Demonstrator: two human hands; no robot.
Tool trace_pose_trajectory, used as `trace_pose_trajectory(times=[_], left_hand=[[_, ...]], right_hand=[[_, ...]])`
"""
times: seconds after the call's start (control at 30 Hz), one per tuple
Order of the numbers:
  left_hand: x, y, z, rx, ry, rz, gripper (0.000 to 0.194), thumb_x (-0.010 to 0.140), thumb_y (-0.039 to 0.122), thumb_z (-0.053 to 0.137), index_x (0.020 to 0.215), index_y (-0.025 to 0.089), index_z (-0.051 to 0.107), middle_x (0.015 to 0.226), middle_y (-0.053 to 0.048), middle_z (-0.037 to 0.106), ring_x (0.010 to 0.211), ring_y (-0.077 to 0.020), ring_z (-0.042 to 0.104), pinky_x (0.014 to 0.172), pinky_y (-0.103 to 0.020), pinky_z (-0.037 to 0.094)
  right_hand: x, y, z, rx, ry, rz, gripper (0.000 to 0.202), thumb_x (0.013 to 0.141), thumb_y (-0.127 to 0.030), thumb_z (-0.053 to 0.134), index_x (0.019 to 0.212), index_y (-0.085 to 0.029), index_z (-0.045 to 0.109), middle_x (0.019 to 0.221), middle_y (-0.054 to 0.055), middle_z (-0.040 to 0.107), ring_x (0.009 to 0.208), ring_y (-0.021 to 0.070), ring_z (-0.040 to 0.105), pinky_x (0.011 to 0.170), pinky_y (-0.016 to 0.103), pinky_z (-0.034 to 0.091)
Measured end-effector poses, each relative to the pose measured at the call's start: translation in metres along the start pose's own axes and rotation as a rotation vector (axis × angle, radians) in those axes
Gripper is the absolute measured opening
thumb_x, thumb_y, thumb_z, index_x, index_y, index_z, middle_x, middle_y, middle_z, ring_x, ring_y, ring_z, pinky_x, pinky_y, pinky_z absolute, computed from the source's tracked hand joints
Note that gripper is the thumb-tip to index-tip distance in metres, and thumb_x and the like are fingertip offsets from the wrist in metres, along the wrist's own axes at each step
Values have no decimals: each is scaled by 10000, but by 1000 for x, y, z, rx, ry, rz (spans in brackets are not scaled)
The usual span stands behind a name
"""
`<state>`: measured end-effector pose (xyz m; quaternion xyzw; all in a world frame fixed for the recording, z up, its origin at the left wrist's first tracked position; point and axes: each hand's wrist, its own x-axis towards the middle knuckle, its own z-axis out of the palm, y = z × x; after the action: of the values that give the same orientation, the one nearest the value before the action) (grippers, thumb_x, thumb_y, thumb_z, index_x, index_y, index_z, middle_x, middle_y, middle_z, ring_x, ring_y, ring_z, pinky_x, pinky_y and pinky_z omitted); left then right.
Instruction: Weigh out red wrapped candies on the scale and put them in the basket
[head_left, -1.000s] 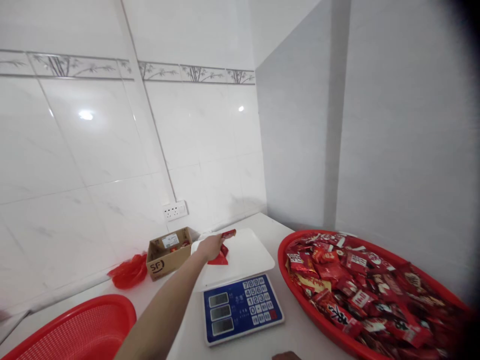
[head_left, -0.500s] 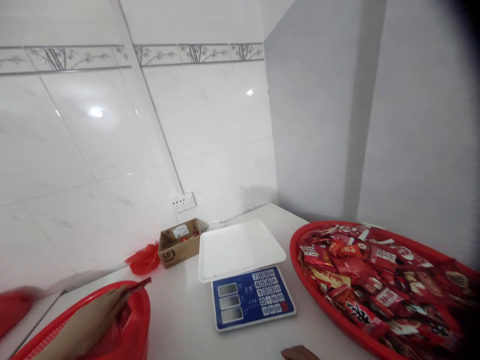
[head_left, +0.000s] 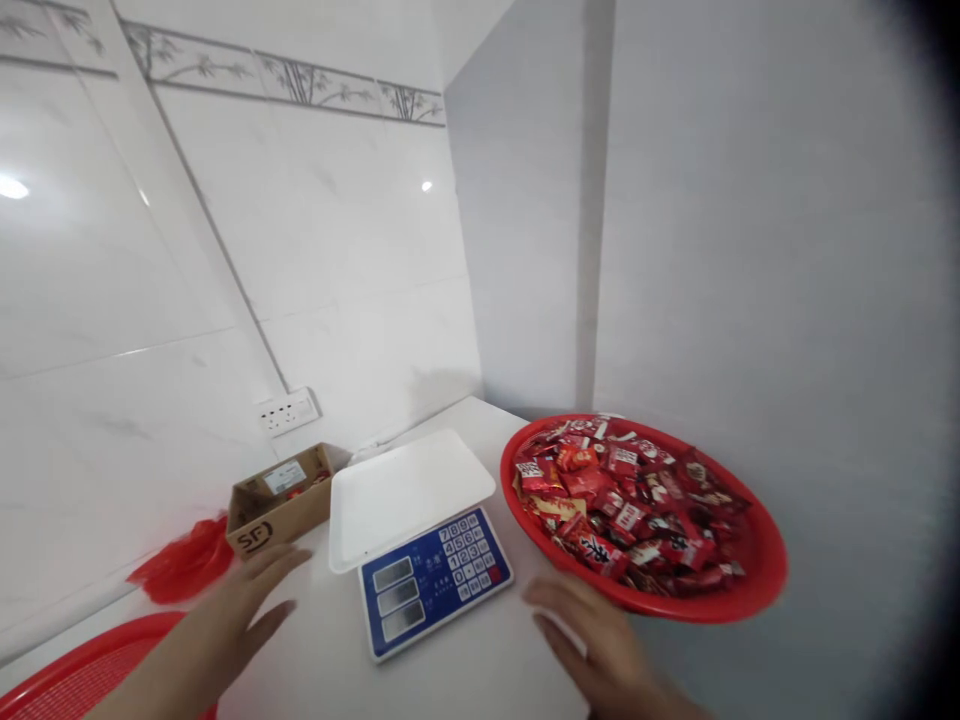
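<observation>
White and blue plastic: a digital price scale (head_left: 431, 570), its pale weighing pan (head_left: 412, 495) behind a tilted-looking panel of three displays and a numbered keypad, rests on the tabletop between the two hands. To its right, red-wrapped snack packets (head_left: 630, 515), many with printed lettering, are heaped in a round red plastic basin (head_left: 705, 606). To the left of the pan stands an uncovered cardboard box (head_left: 300, 515) marked "SF"; a crumpled red plastic bag (head_left: 184, 562) lies beside it, and a red mesh basket (head_left: 82, 675) enters at lower left. The supporting tabletop (head_left: 480, 650) is white and smooth, set into a corner. The left wall (head_left: 337, 250) is of glossy, faintly veined white tile with a bamboo-patterned border (head_left: 300, 80) and a socket plate (head_left: 289, 412); the right wall (head_left: 525, 260) is plain grey.

Both hands are spread and free. The left hand (head_left: 236, 612), thumb apart from its extended fingers, is near the box. The right hand (head_left: 611, 645), fingers slightly curved, lies just beside the basin; contact with the rim cannot be determined.
</observation>
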<state>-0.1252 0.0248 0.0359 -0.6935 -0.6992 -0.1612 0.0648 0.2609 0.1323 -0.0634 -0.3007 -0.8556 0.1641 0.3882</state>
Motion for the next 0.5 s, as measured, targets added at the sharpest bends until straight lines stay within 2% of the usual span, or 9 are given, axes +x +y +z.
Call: trace_pose_trajectory(times=[0.07, 0.13, 0.2, 0.27, 0.37, 0.43, 0.5], left_hand=[[26, 49, 3, -52, -53, 68, 392, 800, 440, 484, 1172, 329, 541, 1242, 2, 579, 1127, -210, 541, 927, -340, 461], [43, 93, 13, -176, -58, 86, 361, 828, 404, 455, 1170, 318, 532, 1232, -2, 584, 1119, -192, 543, 943, -333, 450], [49, 128, 29, -332, -105, 117, 333, 857, 355, 411, 1163, 298, 528, 1205, -12, 598, 1081, -167, 563, 911, -295, 470], [48, 151, 46, -396, -166, 171, 326, 852, 303, 417, 1154, 288, 536, 1222, -24, 586, 1091, -167, 553, 938, -299, 448], [42, 167, 66, -340, -313, 268, 384, 804, 243, 471, 1178, 303, 536, 1244, -34, 573, 1112, -204, 541, 966, -348, 421], [38, 164, 74, -278, -432, 314, 451, 750, 206, 523, 1190, 305, 537, 1236, -49, 581, 1106, -238, 545, 956, -387, 425], [35, 153, 81, -228, -527, 311, 518, 666, 166, 597, 1165, 299, 566, 1221, -75, 592, 1107, -286, 543, 953, -436, 418]], right_hand=[[21, 5, -33, -96, -7, 100, 286, 863, -276, 420, 1084, -232, 595, 1097, 83, 637, 1046, 197, 564, 903, 347, 456], [42, 19, -59, -186, -60, 186, 334, 859, -278, 410, 1145, -219, 571, 1167, 93, 604, 1088, 217, 538, 946, 387, 416], [59, 39, -77, -302, -166, 252, 379, 828, -239, 434, 1186, -202, 551, 1206, 99, 578, 1108, 232, 523, 946, 380, 407], [70, 59, -88, -441, -271, 304, 415, 790, -193, 453, 1193, -160, 550, 1225, 127, 561, 1119, 258, 512, 935, 383, 406], [77, 79, -96, -576, -378, 358, 456, 757, -183, 478, 1209, -160, 538, 1274, 136, 522, 1120, 286, 508, 882, 388, 429], [79, 85, -98, -601, -403, 372, 474, 750, -205, 496, 1223, -203, 523, 1310, 110, 493, 1103, 279, 521, 837, 367, 447], [80, 88, -97, -609, -390, 353, 474, 750, -212, 501, 1224, -214, 518, 1316, 96, 488, 1099, 267, 522, 830, 350, 445]])
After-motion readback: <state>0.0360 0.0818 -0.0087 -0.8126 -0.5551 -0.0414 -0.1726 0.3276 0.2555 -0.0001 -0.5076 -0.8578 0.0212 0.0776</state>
